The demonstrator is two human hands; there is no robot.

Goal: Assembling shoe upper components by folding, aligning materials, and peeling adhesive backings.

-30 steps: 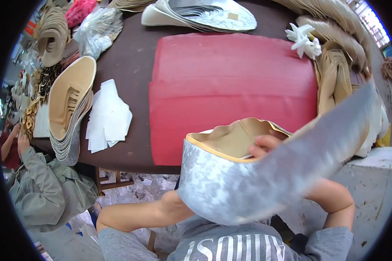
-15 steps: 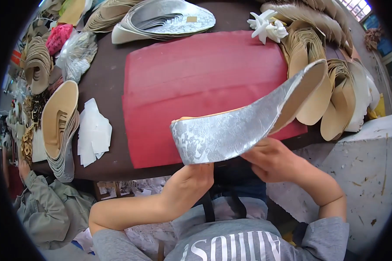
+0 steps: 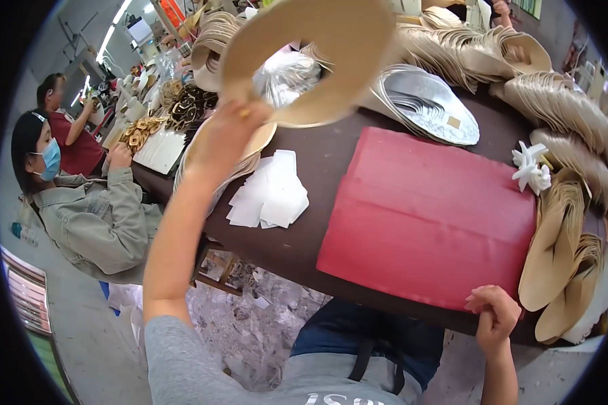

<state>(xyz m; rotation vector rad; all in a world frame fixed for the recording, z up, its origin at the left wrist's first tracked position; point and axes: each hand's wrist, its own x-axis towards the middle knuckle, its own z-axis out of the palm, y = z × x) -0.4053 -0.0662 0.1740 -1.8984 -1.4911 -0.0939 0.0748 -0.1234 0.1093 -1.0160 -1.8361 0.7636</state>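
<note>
High over the left side of the table, my left hand (image 3: 233, 131) grips a shoe upper (image 3: 348, 47) by its edge. Its plain tan lining faces me, and motion blurs it somewhat. Under that wrist, a stack of tan-lined uppers (image 3: 255, 147) is partly hidden by my arm. White sheet pieces (image 3: 273, 192) lie to the right of this stack. My right hand (image 3: 496, 310), empty with loosely bent fingers apart, is at the near right corner of the red mat (image 3: 425, 223).
Silver brocade uppers (image 3: 446, 111) stand nested behind the mat. Tan stacks (image 3: 554, 250) line the right side, near a white bundle of strips (image 3: 532, 165). Gold ring-shaped parts (image 3: 142, 131) lie far left, by a seated person in a green-grey jacket (image 3: 101, 216).
The silver upper has left both hands' grasp over the mat; my left hand now holds an upper raised at the left, tan side showing. My right hand has let go. The view has swung left.
</note>
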